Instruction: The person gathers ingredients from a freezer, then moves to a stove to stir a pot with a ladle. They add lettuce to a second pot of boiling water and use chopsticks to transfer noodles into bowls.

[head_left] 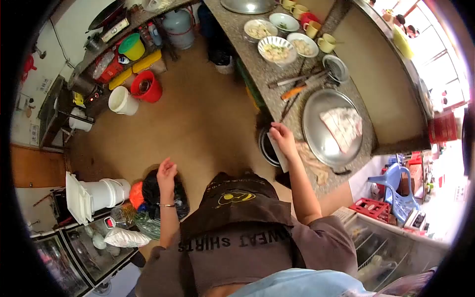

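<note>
My right hand (283, 138) is at the counter's edge, its fingers closed at a flat grey blade-like thing (278, 154). Beside it on the counter (324, 180) a round metal tray (316, 131) holds a scored piece of pale meat (342, 127). A strip of pale skin or meat (311, 161) lies between this hand and the tray. Over the floor, to the left of my body, my left hand (167, 171) holds nothing, its fingers loosely curled and apart. An orange-handled tool (294, 91) lies above the tray.
Bowls of food (277, 51), yellow cups (327, 43) and a metal bowl (336, 68) stand farther up the counter. On the floor are a red bucket (147, 86), a white bucket (123, 101) and a black bag (180, 198). A dark round container (267, 147) sits below the counter edge.
</note>
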A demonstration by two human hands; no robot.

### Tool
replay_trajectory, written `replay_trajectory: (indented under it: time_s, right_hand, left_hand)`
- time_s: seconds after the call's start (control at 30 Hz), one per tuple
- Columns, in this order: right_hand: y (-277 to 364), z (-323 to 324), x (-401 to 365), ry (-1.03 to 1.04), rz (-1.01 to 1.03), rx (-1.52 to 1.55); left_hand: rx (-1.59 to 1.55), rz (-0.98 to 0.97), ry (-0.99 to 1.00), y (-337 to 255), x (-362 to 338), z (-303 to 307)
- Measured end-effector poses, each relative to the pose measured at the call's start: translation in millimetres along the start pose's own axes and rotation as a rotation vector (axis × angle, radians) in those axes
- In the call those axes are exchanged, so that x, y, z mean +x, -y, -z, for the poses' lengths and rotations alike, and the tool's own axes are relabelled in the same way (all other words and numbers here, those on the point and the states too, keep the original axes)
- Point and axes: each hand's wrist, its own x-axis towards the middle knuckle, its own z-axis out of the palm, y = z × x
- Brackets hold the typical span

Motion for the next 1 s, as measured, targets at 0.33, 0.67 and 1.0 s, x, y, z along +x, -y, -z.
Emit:
replay_trajectory:
  time_s: [0.33, 0.67, 1.0]
  right_hand:
    - [19, -131, 290, 0.039, -0.144, 0.101]
    - [145, -164, 672, -0.23, 0.148, -0.06]
    - [126, -106, 1095, -0.593, 0.31, -0.973]
  left_hand:
    - [-0.152, 0.065, -0.324, -31, 327, 59]
    - [0.044, -0.362, 0.223, -306, 692, -107]
    - [0.435, -0.278, 0.073, -311, 920, -124]
